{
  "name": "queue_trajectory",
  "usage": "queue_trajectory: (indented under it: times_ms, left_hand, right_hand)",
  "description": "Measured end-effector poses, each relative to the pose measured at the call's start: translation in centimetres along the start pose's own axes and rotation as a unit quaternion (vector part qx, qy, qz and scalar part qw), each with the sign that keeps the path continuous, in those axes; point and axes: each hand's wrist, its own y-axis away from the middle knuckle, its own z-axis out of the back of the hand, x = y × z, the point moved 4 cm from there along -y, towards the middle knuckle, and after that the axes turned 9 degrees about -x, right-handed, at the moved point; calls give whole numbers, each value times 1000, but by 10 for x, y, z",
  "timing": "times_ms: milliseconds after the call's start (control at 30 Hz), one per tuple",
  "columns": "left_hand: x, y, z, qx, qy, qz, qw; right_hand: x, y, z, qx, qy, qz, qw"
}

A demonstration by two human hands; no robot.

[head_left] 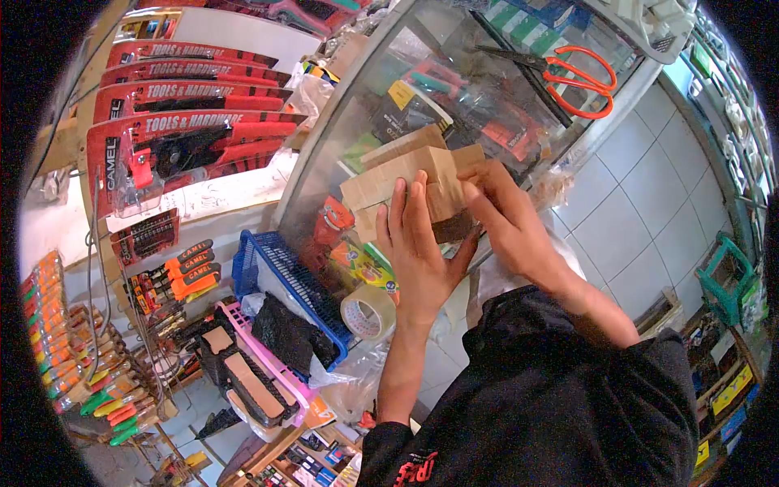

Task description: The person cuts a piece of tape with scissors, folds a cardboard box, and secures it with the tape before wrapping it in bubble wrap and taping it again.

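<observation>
A small brown cardboard box (389,183) with raised flaps is between my hands, above a glass display counter (333,130). My left hand (418,235) grips it from the near side, fingers lying along its face and thumb at the lower edge. At the right end of the box, the bent fingers of my right hand (503,215) pinch a flap; the fingertips are partly hidden. Scissors with orange handles (580,81) lie on the counter beyond the box. Near my left wrist is a roll of clear tape (367,315).
Packaged red-backed hand tools (195,138) hang at the left. Below them stand a blue plastic basket (280,268) and a pink basket (268,357) holding items. Screwdrivers with coloured handles (69,341) hang at far left. Tiled floor (641,187) and a green stool (725,272) are at the right.
</observation>
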Motion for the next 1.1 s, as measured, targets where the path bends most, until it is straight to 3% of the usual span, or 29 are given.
queue_trajectory:
  times_ms: [133, 233, 500, 1100]
  left_hand:
    - [-1, -8, 4, 13, -19, -8, 1000]
    - [1, -9, 5, 18, -38, -29, 999]
    - [10, -6, -1, 22, -54, -41, 997]
    - [3, -15, 7, 100, -53, 37, 993]
  right_hand:
    - [16, 15, 4, 13, 112, 123, 986]
    - [12, 19, -1, 39, 172, 140, 974]
    - [5, 14, -10, 22, 159, 140, 977]
    - [5, 4, -12, -1, 202, 178, 963]
